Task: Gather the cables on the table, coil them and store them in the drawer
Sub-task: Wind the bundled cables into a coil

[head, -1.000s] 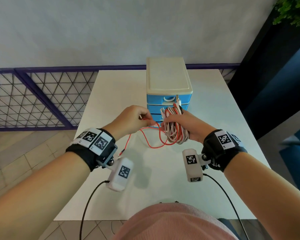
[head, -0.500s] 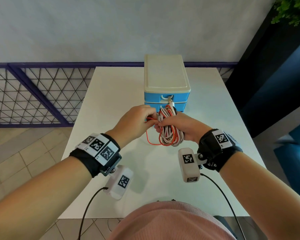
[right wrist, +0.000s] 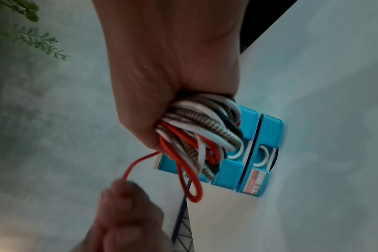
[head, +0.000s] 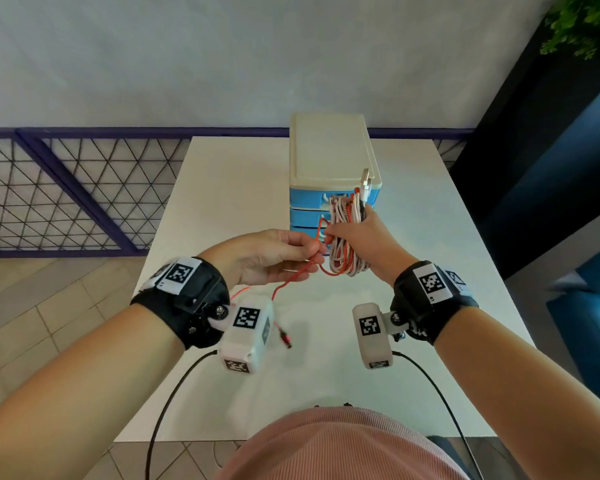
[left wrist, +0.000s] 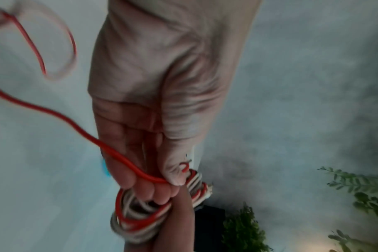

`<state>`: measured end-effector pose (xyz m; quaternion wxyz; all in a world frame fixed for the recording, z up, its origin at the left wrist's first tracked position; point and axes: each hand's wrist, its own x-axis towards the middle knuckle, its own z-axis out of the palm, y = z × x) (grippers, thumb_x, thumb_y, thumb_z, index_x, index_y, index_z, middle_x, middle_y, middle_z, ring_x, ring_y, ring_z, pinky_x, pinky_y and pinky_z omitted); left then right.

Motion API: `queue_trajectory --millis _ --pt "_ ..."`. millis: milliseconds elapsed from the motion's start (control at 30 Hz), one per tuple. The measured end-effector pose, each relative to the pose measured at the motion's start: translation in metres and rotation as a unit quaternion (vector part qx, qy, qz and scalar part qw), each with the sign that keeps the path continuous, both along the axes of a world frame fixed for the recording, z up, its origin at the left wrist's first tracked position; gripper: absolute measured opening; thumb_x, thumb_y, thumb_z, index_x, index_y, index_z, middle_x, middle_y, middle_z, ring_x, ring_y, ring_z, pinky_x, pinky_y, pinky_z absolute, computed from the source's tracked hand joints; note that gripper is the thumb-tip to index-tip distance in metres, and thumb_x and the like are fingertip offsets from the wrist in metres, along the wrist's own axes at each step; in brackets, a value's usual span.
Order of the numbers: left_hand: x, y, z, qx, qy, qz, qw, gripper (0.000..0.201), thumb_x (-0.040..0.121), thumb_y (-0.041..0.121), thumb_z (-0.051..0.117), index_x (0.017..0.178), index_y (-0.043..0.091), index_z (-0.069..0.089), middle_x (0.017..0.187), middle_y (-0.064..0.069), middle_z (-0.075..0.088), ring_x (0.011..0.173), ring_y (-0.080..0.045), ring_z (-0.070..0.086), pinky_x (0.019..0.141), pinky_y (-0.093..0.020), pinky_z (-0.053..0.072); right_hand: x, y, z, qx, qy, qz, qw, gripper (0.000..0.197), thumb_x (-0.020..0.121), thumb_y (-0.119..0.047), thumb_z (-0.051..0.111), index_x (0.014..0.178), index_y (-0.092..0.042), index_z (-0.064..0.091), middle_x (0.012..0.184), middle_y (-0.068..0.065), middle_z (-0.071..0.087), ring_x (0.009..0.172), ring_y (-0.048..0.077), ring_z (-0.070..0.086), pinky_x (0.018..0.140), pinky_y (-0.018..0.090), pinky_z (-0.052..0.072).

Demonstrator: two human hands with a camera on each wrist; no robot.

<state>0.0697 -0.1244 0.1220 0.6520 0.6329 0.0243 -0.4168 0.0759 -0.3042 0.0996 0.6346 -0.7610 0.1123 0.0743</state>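
Observation:
My right hand [head: 352, 233] grips a coiled bundle of white, braided and red cables [head: 343, 251] upright in front of the blue drawer unit [head: 329, 161]; the bundle [right wrist: 205, 129] fills the fist in the right wrist view. Several plugs [head: 365, 183] stick up from the top of the bundle. My left hand [head: 284, 258] pinches the red cable [head: 291, 277] between thumb and fingers just left of the coil. The red cable [left wrist: 54, 114] trails down past the left wrist, its loose plug end [head: 284, 338] hanging over the white table [head: 222, 188]. All drawers look closed.
The drawer unit stands at the table's far middle, with a cream top. A purple metal fence [head: 66, 192] runs along the left, a dark blue wall [head: 551, 168] on the right. A plant [head: 582, 26] hangs at top right.
Both hands have risen with the bundle. The loose red loop that lay on the table has been drawn up into the coil, and the left hand has pulled back leftward along the red cable.

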Motion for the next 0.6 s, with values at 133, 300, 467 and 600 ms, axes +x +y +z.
queue_trajectory --millis 133,300,467,600 --pt "-0.005 -0.017 0.003 -0.053 -0.006 0.066 0.996 0.011 0.087 0.011 0.061 0.077 0.014 0.063 0.064 -0.001 0.070 0.059 -0.008 0.068 0.061 -0.020 0.059 0.000 0.012 -0.003 0.075 0.006 0.007 0.997 0.030 0.076 -0.023 0.072 0.101 -0.014 0.060 0.078 0.001 0.066 0.075 0.020 0.066 0.076 0.038 0.053" --pt "-0.002 -0.019 0.004 -0.049 -0.043 0.129 0.990 0.008 0.083 0.017 0.069 0.077 0.013 0.064 0.063 0.000 0.070 0.055 -0.007 0.067 0.056 -0.018 0.057 -0.010 0.011 0.001 0.247 0.065 0.067 0.964 0.050 0.079 -0.050 0.069 0.103 -0.006 0.065 0.083 0.014 0.067 0.075 0.027 0.067 0.078 0.042 0.056" --pt "-0.002 -0.016 0.001 -0.005 -0.079 0.125 0.989 0.011 0.078 0.017 0.074 0.074 0.012 0.066 0.064 -0.002 0.069 0.051 -0.007 0.065 0.055 -0.017 0.056 -0.016 0.014 0.006 0.266 0.071 0.111 0.955 0.046 0.079 -0.042 0.071 0.101 -0.004 0.059 0.080 0.016 0.061 0.068 0.028 0.063 0.066 0.040 0.057" --pt "-0.001 -0.016 0.000 0.031 -0.109 0.089 0.990 0.014 0.080 0.022 0.073 0.073 0.012 0.064 0.065 -0.002 0.066 0.048 -0.006 0.059 0.055 -0.018 0.054 -0.012 0.017 0.007 0.221 0.039 0.079 0.971 0.007 0.088 -0.013 0.064 0.087 -0.009 0.058 0.069 0.009 0.060 0.056 0.022 0.062 0.057 0.034 0.055"
